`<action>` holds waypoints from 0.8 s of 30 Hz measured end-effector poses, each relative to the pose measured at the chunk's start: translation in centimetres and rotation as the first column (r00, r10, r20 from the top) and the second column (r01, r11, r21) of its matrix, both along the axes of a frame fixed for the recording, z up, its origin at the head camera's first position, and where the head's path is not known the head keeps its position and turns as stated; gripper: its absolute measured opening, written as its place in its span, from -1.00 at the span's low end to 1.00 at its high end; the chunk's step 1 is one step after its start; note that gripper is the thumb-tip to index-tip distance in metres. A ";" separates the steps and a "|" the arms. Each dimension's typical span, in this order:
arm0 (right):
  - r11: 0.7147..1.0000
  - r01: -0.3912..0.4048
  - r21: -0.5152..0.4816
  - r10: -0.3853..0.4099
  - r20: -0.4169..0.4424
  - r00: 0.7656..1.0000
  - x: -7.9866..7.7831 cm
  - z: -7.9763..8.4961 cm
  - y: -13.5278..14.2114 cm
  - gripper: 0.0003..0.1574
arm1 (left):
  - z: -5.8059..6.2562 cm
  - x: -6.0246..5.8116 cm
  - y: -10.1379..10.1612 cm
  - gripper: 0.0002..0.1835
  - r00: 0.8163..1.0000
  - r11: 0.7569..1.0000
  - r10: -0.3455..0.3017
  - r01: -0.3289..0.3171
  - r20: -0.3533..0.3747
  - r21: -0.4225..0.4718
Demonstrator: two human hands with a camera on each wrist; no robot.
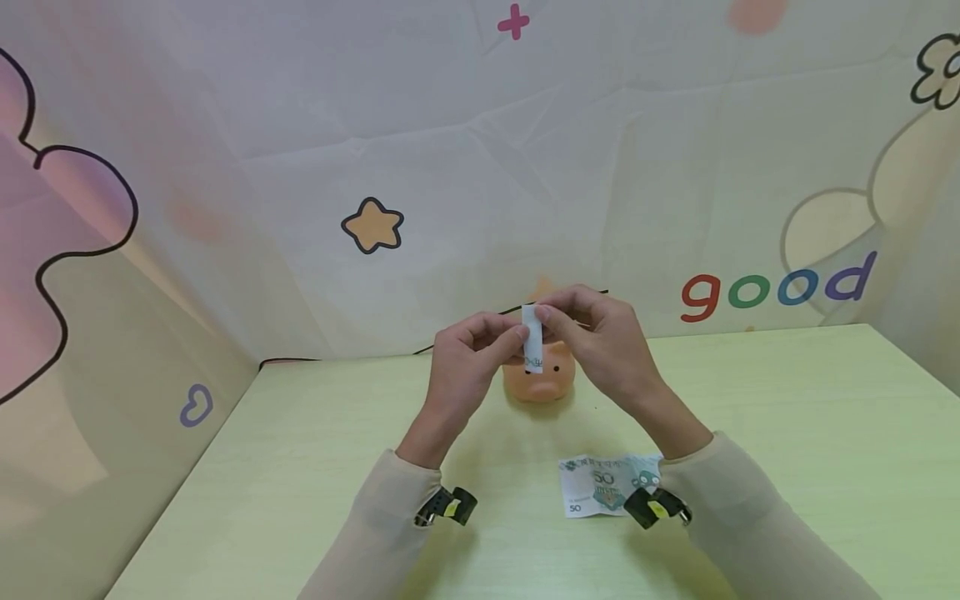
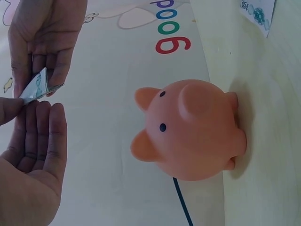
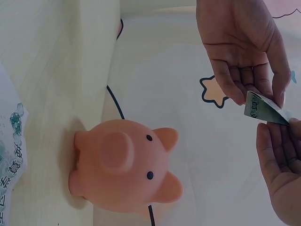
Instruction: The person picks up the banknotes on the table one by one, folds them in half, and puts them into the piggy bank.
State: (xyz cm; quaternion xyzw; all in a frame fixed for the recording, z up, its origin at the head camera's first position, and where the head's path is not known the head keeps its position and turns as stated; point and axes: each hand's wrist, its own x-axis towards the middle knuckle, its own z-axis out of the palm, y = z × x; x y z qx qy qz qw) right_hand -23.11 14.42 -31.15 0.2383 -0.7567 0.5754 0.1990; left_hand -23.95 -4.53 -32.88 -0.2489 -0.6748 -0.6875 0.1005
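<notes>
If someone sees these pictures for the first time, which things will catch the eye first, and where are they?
Probably the orange pig figure comes first: it stands on the pale table, facing the viewer. In front of it in the head view, the left grip and right grip pinch a small folded note. Nearer the viewer, a note marked 50 lies on the table, partly hidden by the right arm.

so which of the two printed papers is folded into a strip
The narrow paper held up by the left hand and right hand; the other paper, marked 50, lies spread on the table.
</notes>
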 end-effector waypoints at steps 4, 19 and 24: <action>1.000 -0.008 -0.004 0.008 -0.003 1.000 0.0 0.0 -0.1 -0.85 | 0.0 -0.1 0.0 -0.87 1.000 1.000 0.011 -0.012 -0.011 -0.017; 0.999 0.052 0.011 -0.052 -0.006 0.999 0.1 0.0 0.0 -0.82 | -0.1 -0.1 0.0 -0.85 1.000 1.000 -0.016 0.016 -0.001 -0.009; 0.998 0.061 0.008 -0.061 -0.002 0.998 0.1 0.0 0.0 -0.81 | -0.2 -0.2 0.0 -0.85 1.000 1.000 -0.016 0.017 0.008 -0.023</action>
